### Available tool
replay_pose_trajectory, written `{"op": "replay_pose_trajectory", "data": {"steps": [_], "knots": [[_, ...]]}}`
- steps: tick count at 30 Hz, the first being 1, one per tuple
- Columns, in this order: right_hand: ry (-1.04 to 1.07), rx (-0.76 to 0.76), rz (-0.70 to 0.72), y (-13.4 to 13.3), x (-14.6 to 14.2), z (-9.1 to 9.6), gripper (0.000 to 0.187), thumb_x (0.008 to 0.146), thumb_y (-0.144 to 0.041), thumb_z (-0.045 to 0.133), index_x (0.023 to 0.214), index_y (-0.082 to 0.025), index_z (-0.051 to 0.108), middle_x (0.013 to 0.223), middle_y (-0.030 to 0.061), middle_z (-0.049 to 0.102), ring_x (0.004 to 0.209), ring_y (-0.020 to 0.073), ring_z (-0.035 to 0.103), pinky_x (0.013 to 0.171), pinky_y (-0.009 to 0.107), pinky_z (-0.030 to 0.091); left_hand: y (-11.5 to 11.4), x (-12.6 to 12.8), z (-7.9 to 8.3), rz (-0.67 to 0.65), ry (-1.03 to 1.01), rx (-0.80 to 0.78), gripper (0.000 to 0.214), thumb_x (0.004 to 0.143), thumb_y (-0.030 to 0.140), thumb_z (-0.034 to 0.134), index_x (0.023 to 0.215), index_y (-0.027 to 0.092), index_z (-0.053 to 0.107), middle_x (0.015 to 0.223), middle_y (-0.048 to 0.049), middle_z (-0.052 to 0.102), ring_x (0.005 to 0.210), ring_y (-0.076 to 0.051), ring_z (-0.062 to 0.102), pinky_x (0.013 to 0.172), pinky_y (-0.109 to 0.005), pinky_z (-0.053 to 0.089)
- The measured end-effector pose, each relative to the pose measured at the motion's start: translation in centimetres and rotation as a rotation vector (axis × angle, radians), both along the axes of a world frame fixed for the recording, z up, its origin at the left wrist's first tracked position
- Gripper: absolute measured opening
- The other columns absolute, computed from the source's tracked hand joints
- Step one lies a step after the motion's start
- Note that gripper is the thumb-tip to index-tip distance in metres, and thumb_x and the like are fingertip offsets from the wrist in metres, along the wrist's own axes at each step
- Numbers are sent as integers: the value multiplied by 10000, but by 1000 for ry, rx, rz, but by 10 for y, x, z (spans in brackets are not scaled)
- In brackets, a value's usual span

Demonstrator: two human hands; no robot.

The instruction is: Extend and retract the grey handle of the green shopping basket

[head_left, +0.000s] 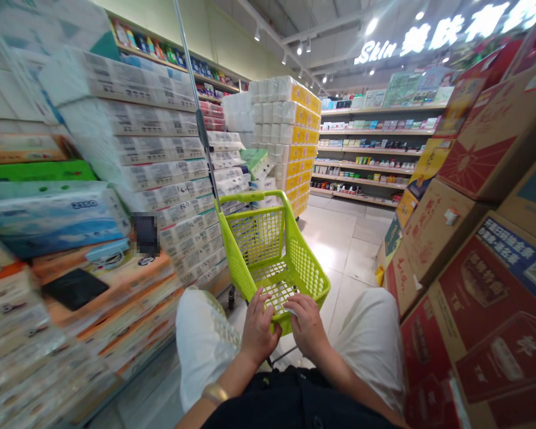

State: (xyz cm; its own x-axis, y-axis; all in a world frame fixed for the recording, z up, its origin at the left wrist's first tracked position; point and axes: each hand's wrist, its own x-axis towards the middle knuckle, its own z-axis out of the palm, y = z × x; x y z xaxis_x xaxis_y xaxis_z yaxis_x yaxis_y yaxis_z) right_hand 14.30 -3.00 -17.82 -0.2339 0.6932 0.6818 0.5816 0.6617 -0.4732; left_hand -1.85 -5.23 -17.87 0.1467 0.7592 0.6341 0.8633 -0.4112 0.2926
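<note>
A lime-green plastic shopping cart (274, 238) stands between my knees, its lattice basket bare inside. At the near rim my left hand (259, 326) has its fingers bent over the edge and its thumb lower down. Close beside it, my right hand (307, 322) is curled at the same rim, fingertips drawn together. A small whitish bit (289, 308) shows at those fingertips; I cannot tell what it is. My palms are hidden. A tall grey pole (200, 119) rises from the cart's far left corner.
Stacked tissue packs (161, 143) line the left, with a flat black object (75, 289) lying on an orange pack. Red and brown cartons (482, 286) crowd the right. Behind the cart are yellow-and-white paper packs (290, 143), tiled floor (335, 238) and stocked shelves (375, 152).
</note>
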Motion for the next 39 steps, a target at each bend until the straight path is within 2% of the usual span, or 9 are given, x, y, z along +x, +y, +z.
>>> {"op": "replay_pose_trajectory", "data": {"steps": [3,8,10,15,19,27,34,36,39], "knots": [[-40,0,47,-3,-3,3,403,780,-19,443,1028,-241,669,1062,49,665,1087,206,561,1028,416,385,0,-1,-1,-10,10,17,180,678,100,532,827,199,554,1222,-118,539,1369,-322,326,1102,-508,387],[24,-51,-310,14,16,-5,350,790,-62,462,1008,-218,687,1155,89,628,1168,267,506,1011,466,376,0,2,-1,-4,4,47,188,645,78,545,790,196,527,1226,-122,540,1360,-338,338,1087,-521,399],[38,-59,-368,16,19,-9,346,794,-71,463,1019,-213,684,1193,103,604,1198,279,482,1015,476,373,0,2,-1,-3,0,61,194,640,73,545,786,197,520,1220,-122,542,1355,-341,347,1079,-526,407],[-10,-18,-170,-2,0,-5,377,781,-40,466,1028,-243,666,1148,68,625,1201,257,485,1090,501,296,1,1,-2,-5,7,88,191,649,72,538,790,199,523,1212,-119,548,1347,-334,363,1065,-515,424],[-62,-22,26,-10,-8,4,396,786,-22,454,1038,-250,657,1112,50,642,1142,214,526,1065,439,345,2,-1,-3,-18,13,111,176,677,88,533,816,195,541,1195,-127,553,1345,-339,362,1051,-524,433],[77,-22,-219,11,13,-4,371,766,-30,454,989,-216,686,1082,93,641,1112,263,521,978,463,413,1,1,-2,-8,4,81,220,625,65,549,801,196,529,1221,-127,540,1350,-345,354,1067,-533,414],[-32,-18,141,-9,-7,9,414,784,-21,452,1055,-252,664,1037,49,658,1032,204,565,990,418,414,2,-1,-5,-32,18,116,224,683,97,527,884,190,555,1195,-128,539,1346,-340,354,1044,-529,432],[-14,-15,81,-6,-4,7,413,776,-17,447,1036,-246,671,1030,53,660,1027,207,567,988,422,411,2,-1,-4,-25,13,105,211,671,89,525,853,195,548,1200,-125,539,1348,-337,354,1050,-526,428],[53,-10,-124,4,8,2,380,770,-29,448,988,-226,688,1048,77,652,1062,236,548,965,438,417,1,1,-2,-14,3,84,198,643,76,533,800,197,528,1215,-128,535,1348,-340,355,1063,-527,417]]}}
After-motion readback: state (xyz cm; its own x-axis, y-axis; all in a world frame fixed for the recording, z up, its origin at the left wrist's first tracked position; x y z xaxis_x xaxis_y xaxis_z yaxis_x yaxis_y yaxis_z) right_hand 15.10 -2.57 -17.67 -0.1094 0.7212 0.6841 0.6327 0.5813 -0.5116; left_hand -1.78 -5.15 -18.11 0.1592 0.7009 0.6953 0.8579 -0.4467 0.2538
